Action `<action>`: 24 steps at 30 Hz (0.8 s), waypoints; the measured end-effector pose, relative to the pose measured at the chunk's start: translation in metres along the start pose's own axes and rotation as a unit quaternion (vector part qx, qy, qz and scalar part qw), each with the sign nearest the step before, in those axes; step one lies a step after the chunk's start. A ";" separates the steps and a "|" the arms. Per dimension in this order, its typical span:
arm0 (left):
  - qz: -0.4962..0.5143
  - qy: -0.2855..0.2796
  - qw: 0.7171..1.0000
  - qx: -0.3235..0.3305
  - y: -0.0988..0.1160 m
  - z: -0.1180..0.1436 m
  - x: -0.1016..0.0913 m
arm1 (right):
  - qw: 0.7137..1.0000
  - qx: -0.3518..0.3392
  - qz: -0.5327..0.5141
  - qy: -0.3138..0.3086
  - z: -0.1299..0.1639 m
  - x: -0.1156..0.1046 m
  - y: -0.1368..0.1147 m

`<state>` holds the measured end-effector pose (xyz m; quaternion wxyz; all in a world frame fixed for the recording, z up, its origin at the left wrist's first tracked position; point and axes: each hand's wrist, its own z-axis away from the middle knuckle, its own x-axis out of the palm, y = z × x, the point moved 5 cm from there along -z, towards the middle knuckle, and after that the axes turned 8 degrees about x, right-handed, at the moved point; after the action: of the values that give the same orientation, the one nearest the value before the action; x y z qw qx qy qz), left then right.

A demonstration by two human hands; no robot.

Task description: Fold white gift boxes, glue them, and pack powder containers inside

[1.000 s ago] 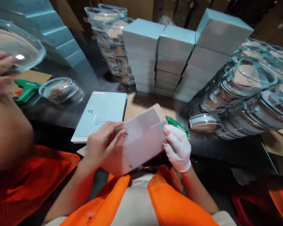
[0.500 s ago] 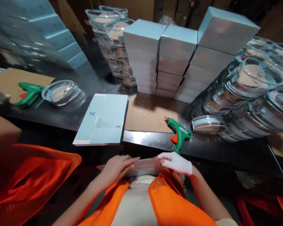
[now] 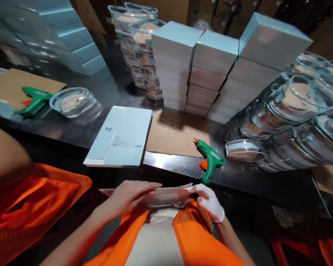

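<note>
Close to my body, at the table's edge, I hold a pale folded sheet of card between both hands, seen almost edge-on. My left hand is bare, its fingers lying over the card's left part. A white glove covers much of my right hand, whose thumb and fingertips pinch the right end. Just beyond the right hand, a green glue gun with an orange trigger lies on the table. Left of it is a flat pale-blue folded carton with a small black mark. The card's underside is hidden.
Behind a cardboard sheet stand stacked pale boxes. Clear round containers are stacked behind left and at right. Another green glue gun and a clear bowl lie left. A person's orange garment is close on my left.
The card has tilted, so more of its face and its left corner show. My right hand has turned and shifted slightly down, and the person's arm at left has moved.
</note>
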<state>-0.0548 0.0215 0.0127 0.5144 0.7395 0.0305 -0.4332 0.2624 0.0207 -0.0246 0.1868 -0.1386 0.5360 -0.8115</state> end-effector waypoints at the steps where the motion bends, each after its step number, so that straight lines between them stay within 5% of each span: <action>1: 0.020 0.015 1.000 -0.005 -0.003 0.002 -0.008 | 1.000 0.006 -0.026 -0.005 -0.002 0.002 -0.003; 4: 0.056 0.023 0.998 -0.036 -0.018 0.003 -0.012 | 0.993 0.040 -0.055 -0.094 -0.006 0.021 -0.006; 8: -0.027 -0.010 0.999 -0.025 -0.026 -0.003 0.013 | 0.965 0.076 -0.052 -0.245 -0.007 0.058 -0.006; 13: -0.031 -0.149 0.988 -0.011 -0.016 0.001 0.056 | 0.947 0.040 0.017 -0.317 0.001 0.069 -0.016; 15: 0.001 -0.151 0.987 -0.048 -0.018 0.013 0.054 | 0.967 0.007 0.075 -0.244 0.006 0.050 -0.017; 16: 0.009 -0.120 0.990 -0.075 -0.020 0.019 0.047 | 0.984 -0.012 0.084 -0.159 0.008 0.036 -0.018; 18: 0.012 0.000 0.993 -0.117 -0.024 0.031 0.025 | 0.994 -0.060 0.069 0.052 0.015 0.006 -0.016; 20: 0.010 0.142 0.984 -0.107 -0.021 0.034 0.004 | 0.969 -0.114 0.066 0.207 0.021 -0.006 -0.015; 22: 0.013 0.239 0.970 -0.049 -0.009 0.025 -0.003 | 0.947 -0.146 0.073 0.277 0.016 0.005 -0.015; 24: 0.023 0.274 0.961 0.001 0.002 0.008 0.003 | 0.954 -0.125 0.052 0.266 -0.002 0.028 -0.015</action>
<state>-0.0565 0.0128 0.0116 0.4951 0.8312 0.1529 -0.2017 0.2345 0.0154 -0.0108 0.0607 0.0882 0.6702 -0.7345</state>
